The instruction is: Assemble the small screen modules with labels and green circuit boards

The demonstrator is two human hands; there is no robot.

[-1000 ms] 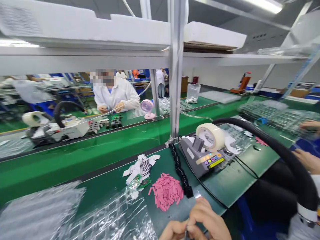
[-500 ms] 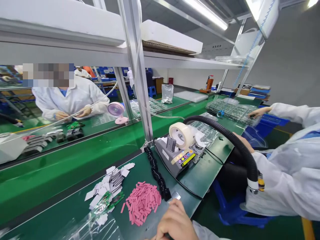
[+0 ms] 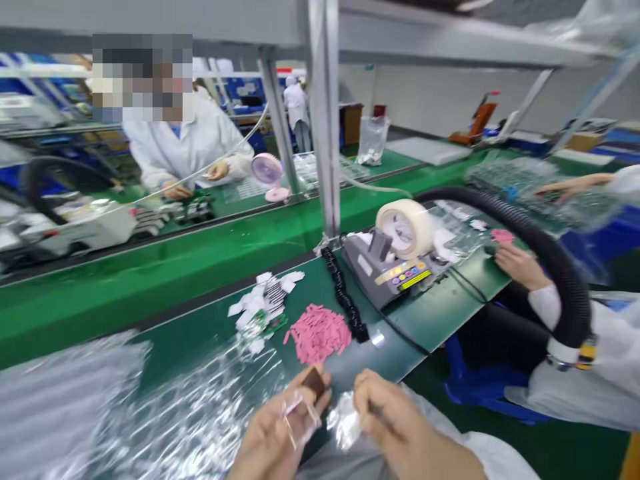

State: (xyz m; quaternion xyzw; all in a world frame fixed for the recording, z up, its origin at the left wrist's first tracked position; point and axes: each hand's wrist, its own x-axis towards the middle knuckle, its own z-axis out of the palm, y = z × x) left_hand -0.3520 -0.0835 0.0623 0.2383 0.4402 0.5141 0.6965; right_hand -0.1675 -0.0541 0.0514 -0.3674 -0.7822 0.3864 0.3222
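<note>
Component pinched at the fingertips of our left hand, low over the desk, face in view; our right hand grips clear film just beside it. Pink strips lie within reach.

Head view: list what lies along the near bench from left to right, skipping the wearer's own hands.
Clear plastic sheeting → pile of white tags → pile of pink strips → black row of parts → tape dispenser → co-worker's hand.

Small dark block — crumpled clear film just beside
</note>
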